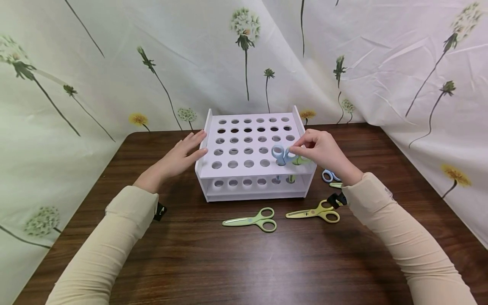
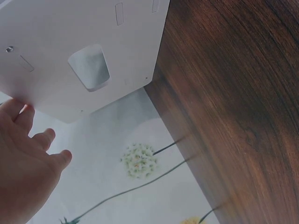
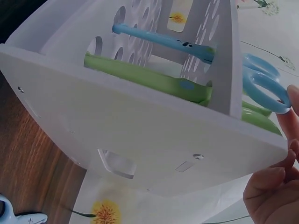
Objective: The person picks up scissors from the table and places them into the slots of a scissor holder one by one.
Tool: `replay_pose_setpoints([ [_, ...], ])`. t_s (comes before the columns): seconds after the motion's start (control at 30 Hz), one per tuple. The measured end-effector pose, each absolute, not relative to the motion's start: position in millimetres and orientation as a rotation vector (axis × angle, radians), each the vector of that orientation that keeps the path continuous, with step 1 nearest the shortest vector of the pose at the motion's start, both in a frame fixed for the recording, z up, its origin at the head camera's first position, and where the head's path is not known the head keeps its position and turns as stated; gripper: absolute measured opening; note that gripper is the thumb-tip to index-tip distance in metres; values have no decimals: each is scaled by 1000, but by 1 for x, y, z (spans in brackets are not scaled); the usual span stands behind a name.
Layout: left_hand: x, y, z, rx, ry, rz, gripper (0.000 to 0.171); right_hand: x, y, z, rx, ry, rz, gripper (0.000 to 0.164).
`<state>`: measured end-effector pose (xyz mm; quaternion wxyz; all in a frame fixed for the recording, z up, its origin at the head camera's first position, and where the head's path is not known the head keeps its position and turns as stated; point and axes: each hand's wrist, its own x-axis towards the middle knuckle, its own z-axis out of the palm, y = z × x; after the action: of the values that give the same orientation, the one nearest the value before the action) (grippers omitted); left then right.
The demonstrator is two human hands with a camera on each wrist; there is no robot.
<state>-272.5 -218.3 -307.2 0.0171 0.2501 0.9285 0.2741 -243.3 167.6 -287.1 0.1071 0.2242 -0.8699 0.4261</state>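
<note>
A white rack (image 1: 240, 172) with rows of round holes stands on the table. My right hand (image 1: 324, 149) pinches one handle loop of a pair of light blue scissors (image 1: 281, 159), whose blades pass down through a front-row hole, second from the right. In the right wrist view the blue blade (image 3: 163, 41) reaches into a hole of the lower shelf. Beside it, green scissors (image 3: 149, 78) stand in the front right corner hole, handles up. My left hand (image 1: 177, 159) touches the rack's left side panel (image 2: 46, 60) with fingers extended.
Light green scissors (image 1: 249, 221) lie in front of the rack, and yellow scissors (image 1: 310, 212) lie to their right. Past the rack's right side, partly hidden by the right wrist, are more blue scissors (image 1: 327, 175) and a green piece (image 1: 336, 185). A flower-printed cloth (image 1: 213, 55) hangs behind.
</note>
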Motion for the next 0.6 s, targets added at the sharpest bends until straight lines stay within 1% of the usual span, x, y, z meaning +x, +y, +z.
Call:
replay_pose_setpoints([
  [0.6,-273,-218,-308,772,2883,847,64,-244,166,-290,670,-2593,1188,10],
])
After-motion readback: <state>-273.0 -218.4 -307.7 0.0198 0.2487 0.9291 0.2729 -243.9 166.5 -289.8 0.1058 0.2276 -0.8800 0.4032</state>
